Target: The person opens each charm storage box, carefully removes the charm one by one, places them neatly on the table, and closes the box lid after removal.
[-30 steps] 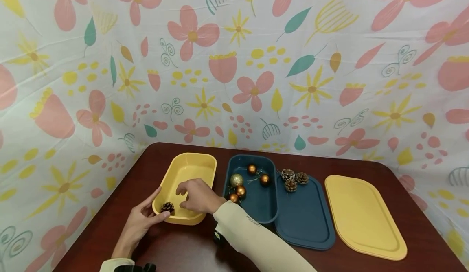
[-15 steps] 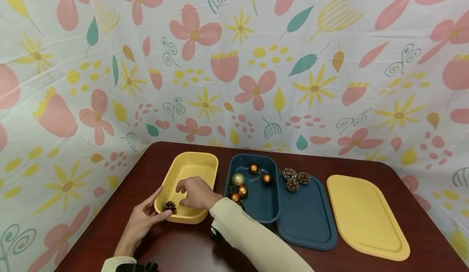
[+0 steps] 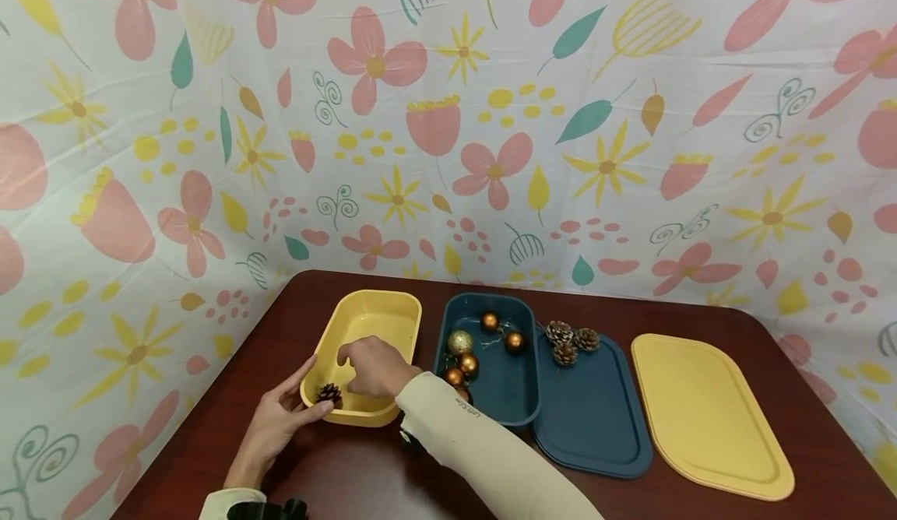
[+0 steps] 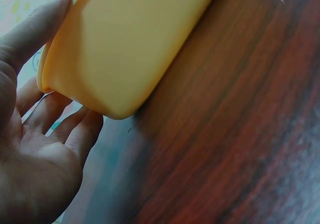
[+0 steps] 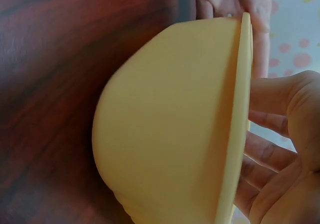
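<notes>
In the head view, my left hand (image 3: 269, 428) grips the near left corner of a yellow plastic box (image 3: 360, 417). Its thumb lies over the rim and the fingers are on the outer wall, as the left wrist view also shows. A dark pine cone (image 3: 329, 394) lies inside at that corner, near the left thumb. My right hand (image 3: 378, 368) reaches into the box, fingers bent loosely downward, index and thumb apart with nothing visible between them. From the right wrist, the box wall (image 5: 165, 114) hides those fingertips.
A navy box (image 3: 508, 388) holding copper and gold baubles (image 3: 460, 342) stands right of the yellow one. A navy lid (image 3: 592, 419) with several pine cones (image 3: 564, 354) at its far end adjoins it. A yellow lid (image 3: 711, 419) lies at the far right. Floral cloth hangs behind the table.
The whole head view has shifted slightly to the left, so everything appears a little further right. Both hands, the yellow box and the pine cone keep nearly the same places relative to each other.
</notes>
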Available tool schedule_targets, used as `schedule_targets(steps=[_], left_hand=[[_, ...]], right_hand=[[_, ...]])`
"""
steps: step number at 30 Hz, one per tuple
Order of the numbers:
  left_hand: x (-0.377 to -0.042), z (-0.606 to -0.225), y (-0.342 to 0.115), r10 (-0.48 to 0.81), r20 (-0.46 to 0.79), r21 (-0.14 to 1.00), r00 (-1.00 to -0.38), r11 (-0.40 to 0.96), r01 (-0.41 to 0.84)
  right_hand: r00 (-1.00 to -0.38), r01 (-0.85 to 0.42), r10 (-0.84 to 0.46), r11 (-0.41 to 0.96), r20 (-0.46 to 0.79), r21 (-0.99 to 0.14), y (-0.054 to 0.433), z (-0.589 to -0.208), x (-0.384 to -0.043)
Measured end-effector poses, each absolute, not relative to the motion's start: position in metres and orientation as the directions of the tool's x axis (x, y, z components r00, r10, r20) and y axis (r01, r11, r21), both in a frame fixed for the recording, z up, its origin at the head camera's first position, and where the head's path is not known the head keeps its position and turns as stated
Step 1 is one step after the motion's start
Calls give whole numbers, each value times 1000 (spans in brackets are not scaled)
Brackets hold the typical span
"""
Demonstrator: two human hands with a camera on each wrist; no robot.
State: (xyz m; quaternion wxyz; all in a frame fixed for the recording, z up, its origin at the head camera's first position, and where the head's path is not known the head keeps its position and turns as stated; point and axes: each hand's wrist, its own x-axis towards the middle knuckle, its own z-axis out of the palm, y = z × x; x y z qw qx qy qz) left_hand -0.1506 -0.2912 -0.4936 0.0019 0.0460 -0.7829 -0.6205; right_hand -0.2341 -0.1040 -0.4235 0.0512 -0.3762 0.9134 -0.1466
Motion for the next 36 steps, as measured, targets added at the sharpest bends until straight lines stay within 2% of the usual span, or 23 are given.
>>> schedule_targets(steps=[8,29,36], left_hand=[[-150,-492,-291,-85,-47,970,-995,236,-66],[-149,-490,-291,-77,-64,968,-995,237,-81],[-149,-494,-291,-81,-55,974,-995,217,-71]], right_hand=[[-713,-674,-701,688,-8,-270,-111,-422,-237],[-747,-593,-655,734,-114,-331,-129,-433,-233],[-712,-643,-697,696,-87,-318,-131,-438,-233]])
